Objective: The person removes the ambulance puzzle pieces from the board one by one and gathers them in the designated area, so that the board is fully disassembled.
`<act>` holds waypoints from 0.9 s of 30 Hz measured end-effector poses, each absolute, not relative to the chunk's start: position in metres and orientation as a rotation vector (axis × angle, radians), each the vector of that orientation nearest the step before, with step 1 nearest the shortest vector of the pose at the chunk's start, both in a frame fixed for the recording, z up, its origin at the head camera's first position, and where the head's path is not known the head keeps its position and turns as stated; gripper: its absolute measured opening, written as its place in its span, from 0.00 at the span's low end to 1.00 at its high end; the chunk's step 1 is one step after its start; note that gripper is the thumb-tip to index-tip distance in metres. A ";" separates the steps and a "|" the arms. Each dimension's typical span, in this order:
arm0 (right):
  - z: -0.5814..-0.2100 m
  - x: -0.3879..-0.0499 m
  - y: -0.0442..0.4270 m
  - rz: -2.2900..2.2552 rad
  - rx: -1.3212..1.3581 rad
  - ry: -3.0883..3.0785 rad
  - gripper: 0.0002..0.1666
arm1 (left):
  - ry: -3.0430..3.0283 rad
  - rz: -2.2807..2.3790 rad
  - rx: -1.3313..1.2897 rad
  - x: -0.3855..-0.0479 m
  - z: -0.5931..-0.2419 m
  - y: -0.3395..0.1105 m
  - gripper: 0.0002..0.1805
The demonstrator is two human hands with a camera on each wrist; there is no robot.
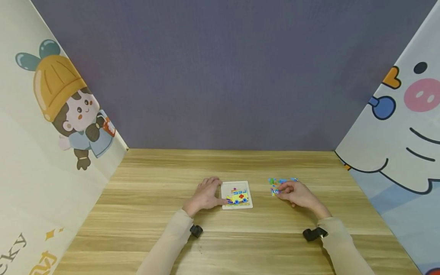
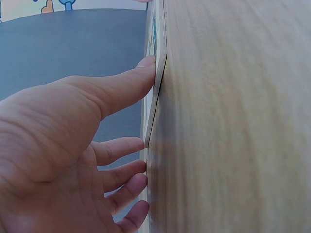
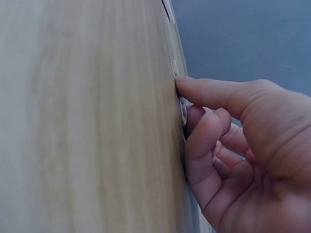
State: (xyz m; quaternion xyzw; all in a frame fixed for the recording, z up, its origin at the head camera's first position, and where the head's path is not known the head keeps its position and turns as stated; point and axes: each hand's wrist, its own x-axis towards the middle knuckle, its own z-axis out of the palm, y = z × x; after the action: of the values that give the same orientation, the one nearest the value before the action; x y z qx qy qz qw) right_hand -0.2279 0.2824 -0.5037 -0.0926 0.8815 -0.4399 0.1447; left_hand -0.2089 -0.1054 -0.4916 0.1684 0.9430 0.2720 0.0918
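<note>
A square white puzzle board [image 1: 237, 187] lies on the table, with a yellow vehicle picture [image 1: 239, 196] across its lower part. My left hand [image 1: 205, 194] rests at the board's left side, thumb on its edge and fingers spread; the left wrist view shows the hand [image 2: 63, 141] with its thumb touching the board's rim [image 2: 158, 80]. On the right, my right hand [image 1: 296, 194] has thumb and forefinger on a colourful puzzle piece [image 1: 274, 191] at the table surface. In the right wrist view, the hand [image 3: 257, 145] has bent fingers and partly hides the small piece [image 3: 183, 110].
More colourful pieces [image 1: 282, 180] lie just behind my right hand. The wooden table [image 1: 220, 244] meets a dark grey panel [image 1: 220, 76] at the back. Cartoon-printed panels stand at the left [image 1: 44, 183] and right [image 1: 388, 137].
</note>
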 end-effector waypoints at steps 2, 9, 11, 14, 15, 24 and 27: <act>-0.503 -0.228 0.283 -1.272 -0.282 2.535 0.22 | 2.802 0.807 0.500 -0.209 -0.491 -0.105 0.45; -0.502 -0.230 0.283 -1.258 -0.266 2.561 0.21 | 2.800 0.811 0.498 -0.208 -0.490 -0.105 0.44; -0.502 -0.231 0.282 -1.274 -0.279 2.559 0.21 | 2.800 0.812 0.495 -0.208 -0.490 -0.105 0.44; -0.502 -0.231 0.278 -1.303 -0.326 2.529 0.21 | 2.797 0.816 0.491 -0.208 -0.491 -0.105 0.44; -0.502 -0.231 0.276 -1.317 -0.341 2.510 0.21 | 2.796 0.818 0.491 -0.208 -0.491 -0.105 0.44; -0.502 -0.234 0.245 -1.357 -0.375 2.447 0.20 | 2.793 0.829 0.496 -0.208 -0.493 -0.105 0.44; -0.501 -0.235 0.233 -1.357 -0.400 2.428 0.21 | 2.793 0.831 0.501 -0.208 -0.492 -0.106 0.44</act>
State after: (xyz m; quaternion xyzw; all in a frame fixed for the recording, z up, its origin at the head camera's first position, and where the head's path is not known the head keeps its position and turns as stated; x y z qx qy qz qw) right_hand -0.2351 0.2331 -0.5006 -0.1403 0.8522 -0.4763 0.1651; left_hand -0.2083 -0.1056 -0.4917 0.1687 0.9405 0.2800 0.0925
